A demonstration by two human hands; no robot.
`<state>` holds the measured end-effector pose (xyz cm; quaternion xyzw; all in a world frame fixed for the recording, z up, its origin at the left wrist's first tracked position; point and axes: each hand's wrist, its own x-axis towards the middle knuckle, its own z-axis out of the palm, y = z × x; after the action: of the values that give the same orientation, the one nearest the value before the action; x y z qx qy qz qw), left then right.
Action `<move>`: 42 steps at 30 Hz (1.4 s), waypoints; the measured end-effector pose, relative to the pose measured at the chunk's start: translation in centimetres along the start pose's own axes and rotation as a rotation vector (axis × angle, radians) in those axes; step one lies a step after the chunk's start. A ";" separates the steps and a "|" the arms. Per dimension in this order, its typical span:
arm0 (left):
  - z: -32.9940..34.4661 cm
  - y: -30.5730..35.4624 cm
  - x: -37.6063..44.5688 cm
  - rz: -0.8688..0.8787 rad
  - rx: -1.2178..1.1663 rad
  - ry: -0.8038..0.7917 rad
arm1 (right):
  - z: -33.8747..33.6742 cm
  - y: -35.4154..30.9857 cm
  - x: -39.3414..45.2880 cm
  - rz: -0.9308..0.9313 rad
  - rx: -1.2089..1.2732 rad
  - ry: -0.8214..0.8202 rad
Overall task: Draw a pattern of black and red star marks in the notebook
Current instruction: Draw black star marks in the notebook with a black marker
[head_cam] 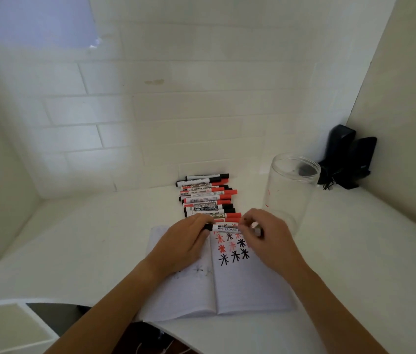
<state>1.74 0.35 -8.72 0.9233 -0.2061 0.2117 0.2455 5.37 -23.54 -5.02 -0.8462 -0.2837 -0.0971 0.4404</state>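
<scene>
Both hands meet over the top edge of the open notebook point(227, 284), so the star marks point(232, 247) on the right page lie partly under the right hand point(265, 233). Just behind, a row of whiteboard markers point(207, 198) blocks the way toward the tiled wall point(150, 111). A clear plastic jar point(288, 192) stands upright just right of the right hand. A black device point(347, 159) fills the far right corner. The tabletop point(87, 238) left of the notebook lies bare, as does the notebook's lower half.
</scene>
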 end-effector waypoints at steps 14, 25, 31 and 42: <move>0.5 -0.2 0.0 0.065 -0.018 -0.026 | 6.7 1.1 -1.6 -0.321 -0.578 0.114; 0.9 -2.5 0.4 -0.450 0.276 0.285 | 4.8 0.0 -1.8 -0.015 -0.294 0.081; 0.6 -2.2 0.2 -0.568 0.299 0.116 | 3.4 1.6 -1.0 -0.134 -0.158 0.161; -0.1 -1.3 -2.9 -0.621 0.341 -0.175 | -0.5 -0.3 -0.4 0.297 0.566 -0.074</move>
<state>-0.01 2.22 -10.54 0.9841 0.1024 0.0788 0.1219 4.87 -23.93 -4.71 -0.7253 -0.1887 0.0818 0.6570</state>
